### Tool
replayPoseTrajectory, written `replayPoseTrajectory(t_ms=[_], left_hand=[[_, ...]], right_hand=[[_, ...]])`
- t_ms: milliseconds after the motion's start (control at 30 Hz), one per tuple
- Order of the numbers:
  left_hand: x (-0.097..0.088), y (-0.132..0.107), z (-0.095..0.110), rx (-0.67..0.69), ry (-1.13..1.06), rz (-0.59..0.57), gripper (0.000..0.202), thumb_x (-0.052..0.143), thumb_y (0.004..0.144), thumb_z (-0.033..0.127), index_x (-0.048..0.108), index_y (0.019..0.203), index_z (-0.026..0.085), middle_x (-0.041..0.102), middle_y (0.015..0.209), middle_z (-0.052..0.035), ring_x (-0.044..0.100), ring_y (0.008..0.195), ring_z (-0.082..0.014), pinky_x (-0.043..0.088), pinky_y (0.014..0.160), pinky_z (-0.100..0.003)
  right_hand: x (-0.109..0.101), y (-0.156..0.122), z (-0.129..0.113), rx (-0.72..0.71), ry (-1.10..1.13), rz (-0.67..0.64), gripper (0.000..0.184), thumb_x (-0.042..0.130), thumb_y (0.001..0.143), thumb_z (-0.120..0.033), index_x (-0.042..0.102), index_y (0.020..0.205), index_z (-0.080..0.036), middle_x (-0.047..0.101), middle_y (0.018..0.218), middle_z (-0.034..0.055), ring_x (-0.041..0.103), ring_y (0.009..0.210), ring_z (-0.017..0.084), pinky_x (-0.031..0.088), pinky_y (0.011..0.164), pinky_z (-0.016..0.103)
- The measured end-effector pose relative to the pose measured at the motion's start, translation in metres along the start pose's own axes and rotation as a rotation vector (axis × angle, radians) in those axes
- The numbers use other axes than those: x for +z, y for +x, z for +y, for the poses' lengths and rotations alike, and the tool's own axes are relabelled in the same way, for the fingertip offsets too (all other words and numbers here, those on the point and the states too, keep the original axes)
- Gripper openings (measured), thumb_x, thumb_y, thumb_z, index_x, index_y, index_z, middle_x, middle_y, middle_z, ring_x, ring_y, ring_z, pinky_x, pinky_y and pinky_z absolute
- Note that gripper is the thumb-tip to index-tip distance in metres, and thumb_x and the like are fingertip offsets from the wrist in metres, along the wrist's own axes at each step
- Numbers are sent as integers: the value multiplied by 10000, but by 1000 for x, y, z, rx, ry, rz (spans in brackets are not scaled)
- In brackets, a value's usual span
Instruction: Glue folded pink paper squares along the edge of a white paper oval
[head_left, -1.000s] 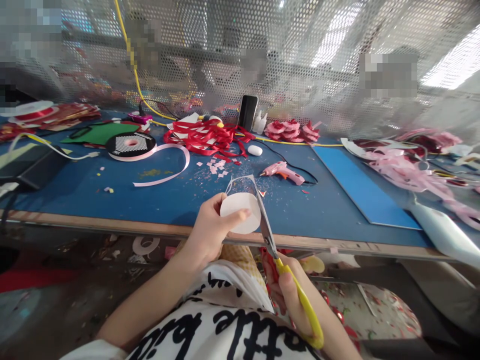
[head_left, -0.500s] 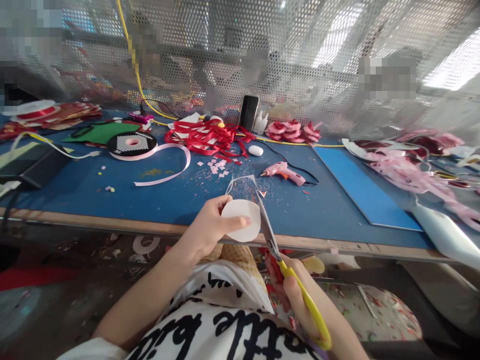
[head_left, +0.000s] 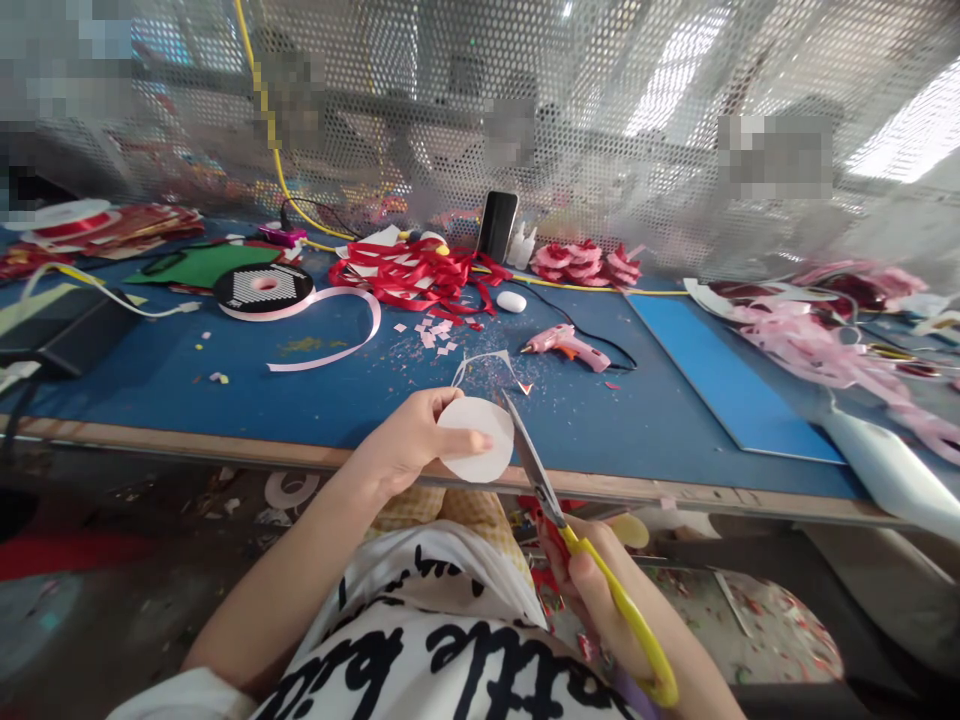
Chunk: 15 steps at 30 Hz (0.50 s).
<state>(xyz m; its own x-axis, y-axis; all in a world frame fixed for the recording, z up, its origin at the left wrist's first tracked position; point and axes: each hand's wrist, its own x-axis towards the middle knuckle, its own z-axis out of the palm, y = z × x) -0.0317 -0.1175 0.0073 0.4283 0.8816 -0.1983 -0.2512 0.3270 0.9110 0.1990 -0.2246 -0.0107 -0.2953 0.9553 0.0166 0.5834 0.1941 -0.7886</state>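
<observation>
A round white paper disc (head_left: pixel 484 462) is pinched in my left hand (head_left: pixel 420 435), thumb flat on its face, just over the table's front edge. My right hand (head_left: pixel 592 575) is closed around the yellow handles of a pair of scissors (head_left: pixel 546 490). The metal blades point up and away, close along the disc's right edge; whether they touch it I cannot tell. A thin strip of white paper trimming (head_left: pixel 487 355) lies behind the disc. Small pink paper squares (head_left: pixel 431 335) and fine scraps are scattered farther back.
A pink glue gun (head_left: pixel 568 345) lies behind the scissors. Red ribbon (head_left: pixel 409 275), a ribbon spool (head_left: pixel 264 287) and a propped phone (head_left: pixel 497 228) stand toward the perforated screen. At right are a blue board (head_left: pixel 720 375) and pink ribbon (head_left: pixel 810 340); at left, a dark box (head_left: pixel 71 330).
The disc has shifted slightly left and its outline looks rounder. The scissors have moved a little left at the tip and now stand beside its right edge.
</observation>
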Motion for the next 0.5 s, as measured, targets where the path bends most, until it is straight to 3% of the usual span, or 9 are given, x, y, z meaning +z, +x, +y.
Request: replayPoseTrajectory(t_ms=[100,200,333,500], left_hand=[[3,1,-3,67,8,94,335,880,655,265,713,912,131,711,816,-26,669,696,-142,562,604,-230],[7,0,-6,124,20,185,361,857,708,316,734,995,136,736,870,-52,675,728,-149,524,553,-192],[12,-2,-9,183,-10,247,359,843,732,345,722,1005,146,740,918,-59,665,756,-144,517,540,-175],[23,-3,-12,196,-49,236,320,820,745,368,700,913,123,677,785,-38,586,658,-124,497,480,-188]], right_hand=[[4,1,6,65,87,-26,680,229,876,-851,393,691,-218,405,588,-13,325,531,116,274,428,254],[7,0,13,100,175,-60,686,244,838,-890,373,707,-229,315,559,-39,264,500,106,208,385,247],[8,1,18,86,198,-29,674,210,873,-854,425,778,-222,348,604,-37,311,505,113,313,407,244],[6,6,8,56,159,-33,676,200,903,-818,479,849,-205,444,653,-17,395,515,124,397,459,262]])
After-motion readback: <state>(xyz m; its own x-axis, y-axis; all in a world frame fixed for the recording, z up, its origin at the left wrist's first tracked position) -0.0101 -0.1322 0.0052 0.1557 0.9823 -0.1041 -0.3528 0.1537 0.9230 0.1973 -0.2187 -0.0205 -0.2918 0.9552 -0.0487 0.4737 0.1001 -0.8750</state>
